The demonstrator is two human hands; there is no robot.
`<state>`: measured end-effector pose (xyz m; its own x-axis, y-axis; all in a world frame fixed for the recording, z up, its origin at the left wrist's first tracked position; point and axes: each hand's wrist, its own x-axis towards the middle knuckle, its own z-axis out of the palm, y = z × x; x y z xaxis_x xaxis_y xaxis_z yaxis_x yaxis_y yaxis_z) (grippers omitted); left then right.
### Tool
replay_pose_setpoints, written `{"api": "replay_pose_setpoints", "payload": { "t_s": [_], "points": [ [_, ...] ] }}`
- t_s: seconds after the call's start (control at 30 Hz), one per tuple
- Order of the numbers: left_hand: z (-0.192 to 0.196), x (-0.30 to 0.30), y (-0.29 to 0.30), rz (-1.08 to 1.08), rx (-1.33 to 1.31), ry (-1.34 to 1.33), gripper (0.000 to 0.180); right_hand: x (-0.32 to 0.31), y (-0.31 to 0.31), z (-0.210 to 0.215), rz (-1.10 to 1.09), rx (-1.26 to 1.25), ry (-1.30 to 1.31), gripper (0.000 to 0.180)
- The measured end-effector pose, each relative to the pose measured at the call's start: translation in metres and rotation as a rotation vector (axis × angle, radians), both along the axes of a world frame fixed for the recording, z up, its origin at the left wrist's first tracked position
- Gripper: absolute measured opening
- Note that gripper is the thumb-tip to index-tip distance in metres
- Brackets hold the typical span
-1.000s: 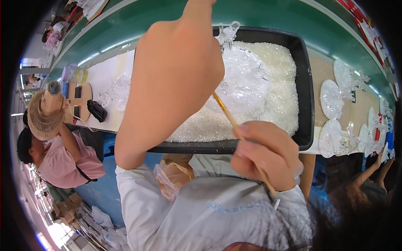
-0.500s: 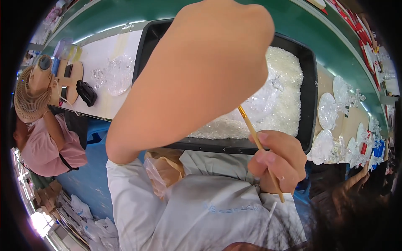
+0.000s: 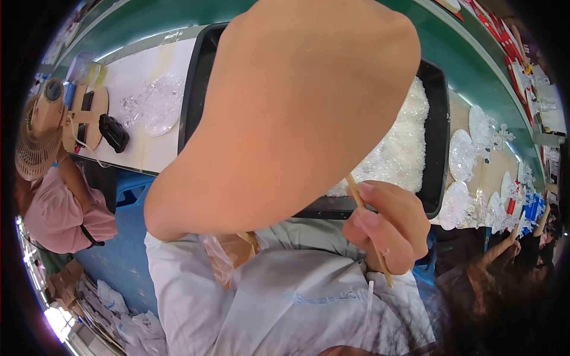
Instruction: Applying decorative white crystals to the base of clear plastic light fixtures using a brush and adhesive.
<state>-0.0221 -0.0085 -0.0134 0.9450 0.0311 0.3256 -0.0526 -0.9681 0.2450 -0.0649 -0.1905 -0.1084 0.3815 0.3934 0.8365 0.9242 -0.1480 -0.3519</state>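
Observation:
My raised left hand (image 3: 332, 53) and its bare forearm fill the middle of the view, close to the camera. Its fingers are out of sight, so whatever they may hold cannot be made out. Pinched in my right hand (image 3: 395, 225) is a thin paintbrush (image 3: 355, 191) with a wooden handle; my left arm covers its bristle end. Behind that arm, a black tray (image 3: 437, 136) holds white, glittering granules (image 3: 407, 139). Most of the tray is hidden, and my right hand is at its near edge.
Clear round ornaments (image 3: 159, 110) lie left of the tray, beside a black object (image 3: 113, 133) and a tan fan (image 3: 44, 118). More clear discs (image 3: 462, 155) are on the right. A person in pink (image 3: 74, 207) sits at left; another person's arm (image 3: 490, 261) reaches in at right.
My left arm has come closer to the camera and covers more of the tray. The clear piece in the granules and the brush's metal collar are now hidden. My right hand has shifted slightly left.

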Motion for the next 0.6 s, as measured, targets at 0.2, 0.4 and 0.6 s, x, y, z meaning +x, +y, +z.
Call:
{"api": "replay_pose_setpoints", "payload": {
  "t_s": [0.2,0.4,0.6],
  "points": [
    [-0.001,-0.004,0.002,0.024,0.042,-0.070,0.022,0.002,0.002,0.005,0.031,0.010,-0.006,0.036],
    [-0.006,-0.008,0.007,0.015,0.082,-0.152,0.025,0.001,-0.017,-0.008,0.137,0.121,-0.015,0.039],
    [-0.005,-0.011,0.000,0.008,0.132,-0.210,0.026,0.001,-0.016,-0.004,0.119,0.120,0.036,0.034]
  ]
}}
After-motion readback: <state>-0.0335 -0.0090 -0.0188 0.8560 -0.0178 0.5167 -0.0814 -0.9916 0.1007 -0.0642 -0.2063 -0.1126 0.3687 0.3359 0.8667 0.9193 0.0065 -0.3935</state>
